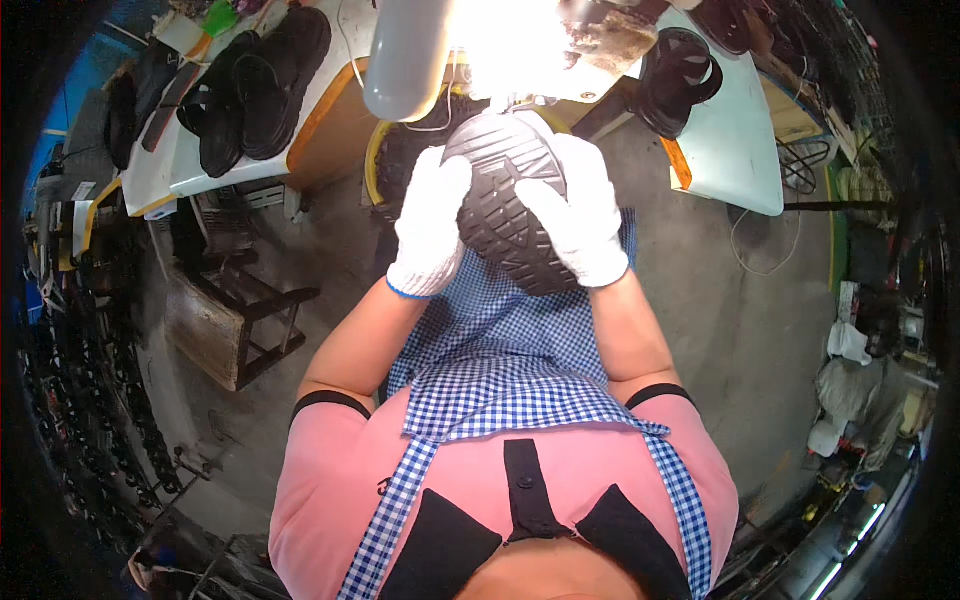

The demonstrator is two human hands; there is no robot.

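A black shoe [507, 205] with a deeply grooved sole is held up between my two gloved hands, sole toward me. My left hand [433, 222], in a white knit glove with a blue cuff edge, grips its left side. On the other side my right hand [583, 210], gloved in white too, clasps the edge with the thumb lying across the sole. The far end of the sole sits under a bright lamp, against a small metal part [503, 102] of a machine. The shoe's upper faces away and is hidden.
Black sandals [282, 85] lie on the left white table [222, 167]. More black footwear [678, 82] rests on the right table [742, 165]. A grey rounded machine housing [407, 60] hangs ahead. Behind the shoe stands a yellow-rimmed bin [375, 170]. A wooden stool [232, 325] is at left.
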